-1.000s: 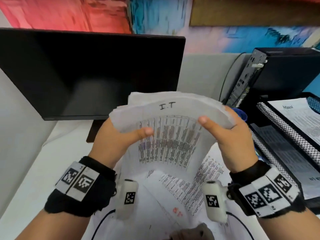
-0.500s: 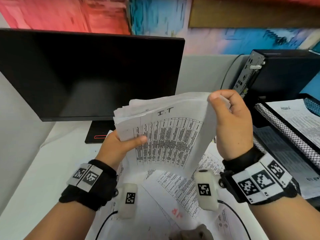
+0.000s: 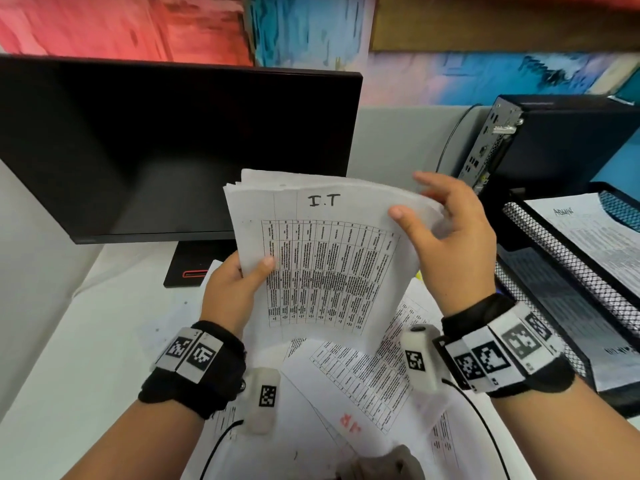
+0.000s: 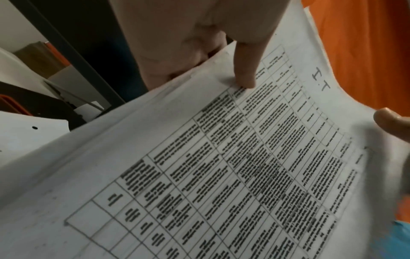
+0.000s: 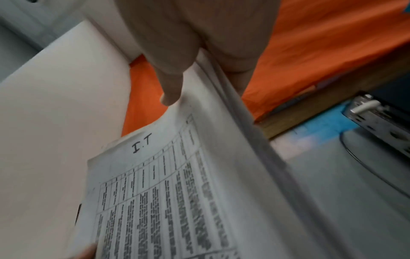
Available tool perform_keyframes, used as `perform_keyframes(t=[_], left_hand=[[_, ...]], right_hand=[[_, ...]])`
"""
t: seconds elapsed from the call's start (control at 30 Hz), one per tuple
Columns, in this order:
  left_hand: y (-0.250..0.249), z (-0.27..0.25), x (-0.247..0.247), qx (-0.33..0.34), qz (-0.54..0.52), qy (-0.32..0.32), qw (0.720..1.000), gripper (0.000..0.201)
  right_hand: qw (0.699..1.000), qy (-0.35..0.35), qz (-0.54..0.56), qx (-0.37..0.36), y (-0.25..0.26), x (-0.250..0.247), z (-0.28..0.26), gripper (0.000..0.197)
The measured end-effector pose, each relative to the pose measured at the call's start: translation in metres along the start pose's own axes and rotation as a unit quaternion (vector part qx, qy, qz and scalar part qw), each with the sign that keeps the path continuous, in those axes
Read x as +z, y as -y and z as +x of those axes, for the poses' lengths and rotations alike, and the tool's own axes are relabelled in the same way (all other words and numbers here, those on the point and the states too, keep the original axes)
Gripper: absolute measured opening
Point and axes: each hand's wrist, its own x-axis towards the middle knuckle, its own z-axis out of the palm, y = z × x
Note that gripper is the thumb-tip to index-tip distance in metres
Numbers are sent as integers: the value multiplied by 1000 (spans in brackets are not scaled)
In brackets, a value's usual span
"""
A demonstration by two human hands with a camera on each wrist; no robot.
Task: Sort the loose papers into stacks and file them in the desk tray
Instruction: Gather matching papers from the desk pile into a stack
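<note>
A stack of printed papers (image 3: pixel 329 258) with "I.T" handwritten on the top sheet stands nearly upright above the desk, held in both hands. My left hand (image 3: pixel 242 278) grips its lower left edge, thumb (image 4: pixel 244 70) pressed on the front sheet. My right hand (image 3: pixel 433 216) pinches the upper right edge, thumb (image 5: pixel 170 91) in front and fingers spread behind. Loose printed sheets (image 3: pixel 363 375) lie scattered on the desk beneath. The black mesh desk tray (image 3: pixel 561 258) stands at the right, with an "ADMIN" sheet (image 3: pixel 595 233) on its top tier.
A dark monitor (image 3: pixel 173 150) on its stand fills the back left. A black computer case (image 3: pixel 554 140) stands behind the tray. One loose sheet with red writing (image 3: pixel 349 424) lies near the front edge. Bare white desk (image 3: pixel 86 341) extends to the left.
The stack has gone from bowed to nearly straight and upright. My right hand shifted from clutching the top right corner to a looser pinch on the right edge, fingers spread behind.
</note>
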Motion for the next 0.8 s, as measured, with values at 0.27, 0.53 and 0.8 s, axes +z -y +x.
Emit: perform_keyframes(t=[0.27, 0.53, 0.8], left_hand=[[1, -8, 3, -11, -50, 58, 997, 30], [-23, -22, 23, 122, 16, 26, 992, 29], [14, -23, 18, 10, 41, 11, 999, 32]], right_hand=[[956, 123, 186, 192, -36, 17, -33, 57], [973, 57, 167, 148, -16, 20, -31, 34], [960, 122, 149, 203, -44, 24, -61, 46]])
